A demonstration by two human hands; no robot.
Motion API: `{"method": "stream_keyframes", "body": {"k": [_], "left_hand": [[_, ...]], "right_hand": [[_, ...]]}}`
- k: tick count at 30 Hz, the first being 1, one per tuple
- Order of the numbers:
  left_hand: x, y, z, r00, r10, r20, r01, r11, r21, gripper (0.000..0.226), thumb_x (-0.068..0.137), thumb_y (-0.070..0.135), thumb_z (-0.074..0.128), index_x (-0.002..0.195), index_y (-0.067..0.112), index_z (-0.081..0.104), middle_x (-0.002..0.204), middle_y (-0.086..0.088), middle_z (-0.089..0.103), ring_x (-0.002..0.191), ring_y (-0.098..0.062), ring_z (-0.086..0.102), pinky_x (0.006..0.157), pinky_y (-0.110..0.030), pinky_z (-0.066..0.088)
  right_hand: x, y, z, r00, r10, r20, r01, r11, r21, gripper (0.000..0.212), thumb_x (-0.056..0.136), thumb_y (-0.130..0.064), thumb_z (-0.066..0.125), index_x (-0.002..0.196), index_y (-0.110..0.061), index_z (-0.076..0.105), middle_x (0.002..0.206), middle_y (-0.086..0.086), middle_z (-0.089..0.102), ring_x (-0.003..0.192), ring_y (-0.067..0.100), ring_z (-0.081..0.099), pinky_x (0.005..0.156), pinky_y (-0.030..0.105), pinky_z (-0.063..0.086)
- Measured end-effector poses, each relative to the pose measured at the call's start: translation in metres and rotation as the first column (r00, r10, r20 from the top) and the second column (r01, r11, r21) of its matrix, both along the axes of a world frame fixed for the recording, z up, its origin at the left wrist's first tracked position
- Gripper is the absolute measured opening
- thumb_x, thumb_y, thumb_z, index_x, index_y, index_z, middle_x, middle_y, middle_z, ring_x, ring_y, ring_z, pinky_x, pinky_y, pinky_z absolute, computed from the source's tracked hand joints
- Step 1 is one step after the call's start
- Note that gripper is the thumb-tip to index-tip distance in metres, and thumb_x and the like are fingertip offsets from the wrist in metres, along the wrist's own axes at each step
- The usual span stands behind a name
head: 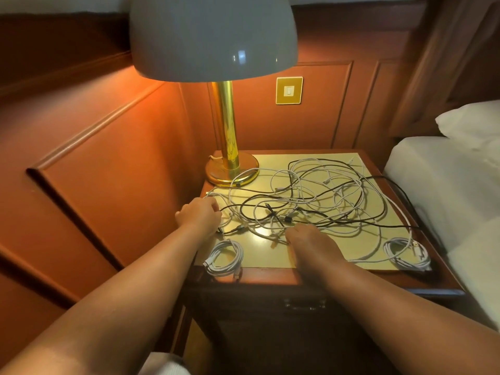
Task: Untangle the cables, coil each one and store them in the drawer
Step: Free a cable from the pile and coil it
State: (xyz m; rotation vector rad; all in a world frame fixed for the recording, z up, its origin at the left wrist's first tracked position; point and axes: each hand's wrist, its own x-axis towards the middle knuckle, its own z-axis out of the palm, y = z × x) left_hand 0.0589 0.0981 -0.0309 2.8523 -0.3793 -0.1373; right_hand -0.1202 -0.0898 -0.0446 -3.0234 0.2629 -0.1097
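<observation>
Left hand (198, 215) at nightstand (270, 277) left edge, knuckles up, fingers curled into tangled cables (305, 196) mid-top. Coiled white cable (224, 259) front-left corner. Right hand (311, 244) palm-down at tangle's front edge, grip unclear. Second coil (407, 253) front-right corner.

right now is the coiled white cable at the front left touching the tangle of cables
Apart. The head view shows bare tabletop between the coiled white cable at the front left edge and the tangle of cables behind it.
</observation>
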Motion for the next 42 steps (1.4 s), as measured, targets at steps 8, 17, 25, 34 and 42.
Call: {"method": "stream_keyframes", "body": {"k": [8,17,25,34,42], "left_hand": [[0.009,-0.021,0.004,0.998,-0.041,0.055,0.045,0.997,-0.069,0.017,0.107,0.038,0.029,0.101,0.028,0.041,0.093,-0.003,0.060,0.082,-0.027,0.054,0.076,-0.042,0.040],[0.005,-0.032,0.014,0.957,-0.092,0.276,0.109,0.993,-0.048,0.021,0.107,0.037,0.026,0.106,0.025,0.043,0.090,-0.005,0.060,0.088,-0.028,0.051,0.080,-0.043,0.028],[-0.004,-0.035,0.035,0.941,-0.148,0.304,0.245,0.918,-0.311,0.012,0.107,0.034,0.033,0.103,0.026,0.040,0.088,-0.004,0.062,0.076,-0.026,0.056,0.067,-0.036,0.037],[-0.020,-0.049,0.049,0.922,-0.308,0.236,0.380,0.840,-0.387,0.009,0.105,0.035,0.043,0.108,0.027,0.048,0.104,0.001,0.062,0.093,-0.021,0.059,0.079,-0.039,0.052],[-0.021,-0.051,0.046,0.767,-0.498,0.406,0.625,0.724,-0.293,0.016,0.101,0.030,0.054,0.108,0.017,0.060,0.114,0.000,0.056,0.092,-0.015,0.057,0.067,-0.019,0.045]], "right_hand": [[0.034,-0.016,-0.003,0.998,0.002,0.056,0.000,1.000,-0.030,0.030,0.091,0.002,0.047,0.115,-0.015,0.054,0.115,0.007,0.054,0.108,0.029,0.050,0.072,0.036,0.040],[0.040,-0.023,-0.006,0.996,-0.007,0.087,0.001,0.997,0.075,0.020,0.096,-0.005,0.047,0.110,-0.015,0.056,0.109,0.007,0.055,0.104,0.028,0.050,0.069,0.035,0.040],[0.013,-0.025,0.004,0.995,0.015,0.097,-0.026,0.993,0.116,0.025,0.097,-0.017,0.054,0.122,-0.017,0.057,0.124,0.003,0.054,0.117,0.024,0.047,0.092,0.034,0.044],[0.005,-0.017,0.021,0.966,-0.116,0.230,0.016,0.918,0.396,0.024,0.092,-0.023,0.064,0.114,-0.018,0.056,0.107,-0.001,0.056,0.100,0.020,0.055,0.080,0.029,0.046],[0.032,-0.006,0.057,0.930,-0.288,0.230,0.025,0.671,0.741,0.050,0.097,-0.032,0.060,0.144,-0.025,0.044,0.095,0.007,0.062,0.088,0.024,0.061,0.078,0.037,0.052]]}}
